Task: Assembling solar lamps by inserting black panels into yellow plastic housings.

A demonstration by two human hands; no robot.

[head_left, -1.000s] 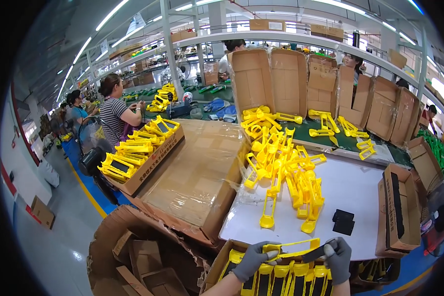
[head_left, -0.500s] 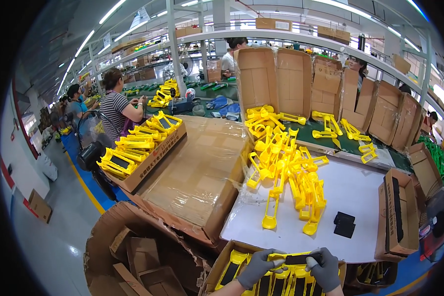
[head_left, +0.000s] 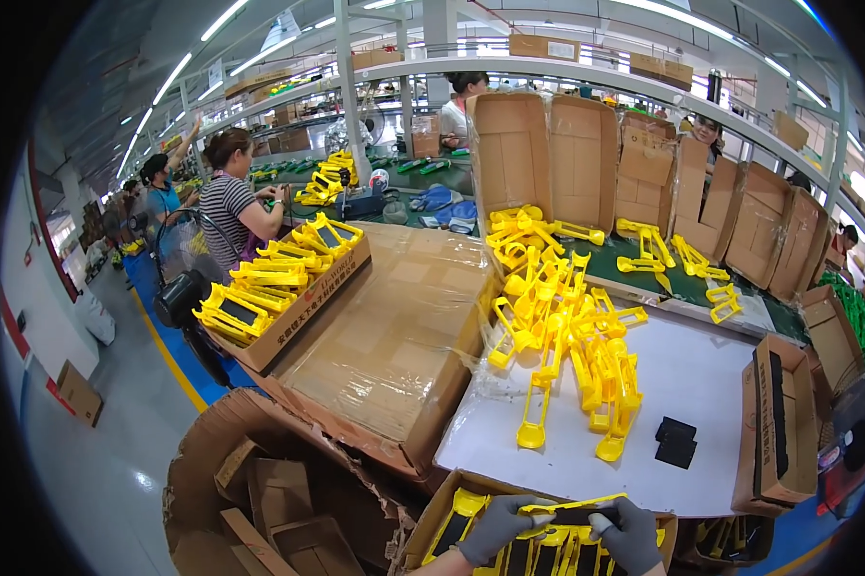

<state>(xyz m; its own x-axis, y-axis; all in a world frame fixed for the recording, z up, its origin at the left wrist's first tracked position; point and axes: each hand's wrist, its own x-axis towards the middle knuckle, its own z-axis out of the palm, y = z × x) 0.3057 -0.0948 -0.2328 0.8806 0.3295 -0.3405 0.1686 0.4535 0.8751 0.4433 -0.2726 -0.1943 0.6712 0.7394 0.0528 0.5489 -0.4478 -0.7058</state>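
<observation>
Both my hands wear grey gloves with pale fingertips. Between them they hold a yellow plastic frame [head_left: 578, 503] with a black strip [head_left: 573, 516] along it. My left hand [head_left: 505, 528] is closed on the frame's left end, and my right hand [head_left: 628, 538] grips its right end. Just below is an open cardboard box [head_left: 435, 506] with several yellow frames [head_left: 459, 518] standing in it, black pads inside them. Ahead, a heap of yellow frames [head_left: 557, 326] without pads spreads over the white tabletop [head_left: 500, 461]. Black pads [head_left: 676, 442] lie to its right.
A narrow carton [head_left: 783, 422] with black strips stands at the right. To the left are a large taped carton [head_left: 384, 336], a box of padded yellow frames [head_left: 288, 278] and a torn carton of cardboard scraps [head_left: 279, 499]. Upright cardboard [head_left: 586, 144] lines the back. A co-worker [head_left: 236, 206] sits left.
The frame in my hands has tipped so it shows more edge-on, its right end slightly higher. A far co-worker on the left has raised an arm. The whole view has shifted slightly.
</observation>
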